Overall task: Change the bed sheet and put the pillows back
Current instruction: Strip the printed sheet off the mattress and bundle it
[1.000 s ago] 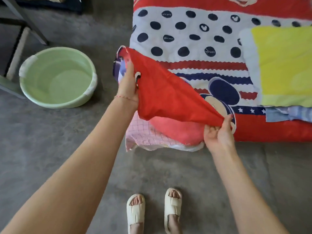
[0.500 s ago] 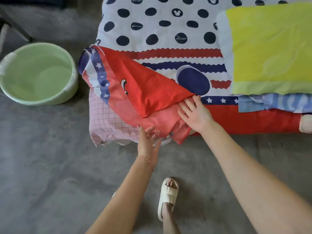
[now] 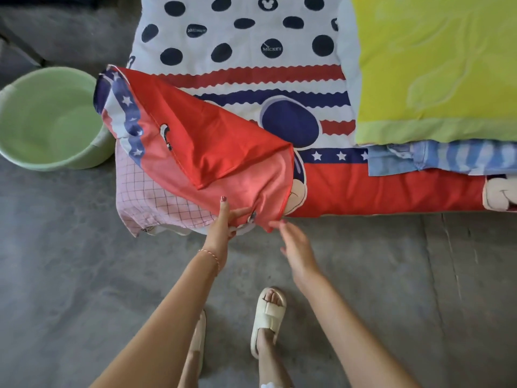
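Grey concrete floor (image 3: 84, 275) beside the low bed. Your left hand (image 3: 221, 228) pinches the hanging corner of the red printed sheet (image 3: 223, 141); your right hand (image 3: 296, 247), lifted off the fold it pressed a moment ago, hovers open and empty just beside it. Sheet corner folded back, pink checked layer (image 3: 145, 197) exposed: not yet tucked. Farther right, yellow pillow (image 3: 436, 65), cut off. Mattress edge hidden.

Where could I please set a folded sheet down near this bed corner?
The grey floor right of the sandalled feet is bare. The corner is crowded: both hands, folded-back red sheet, round green plastic basin, yellow pillow.
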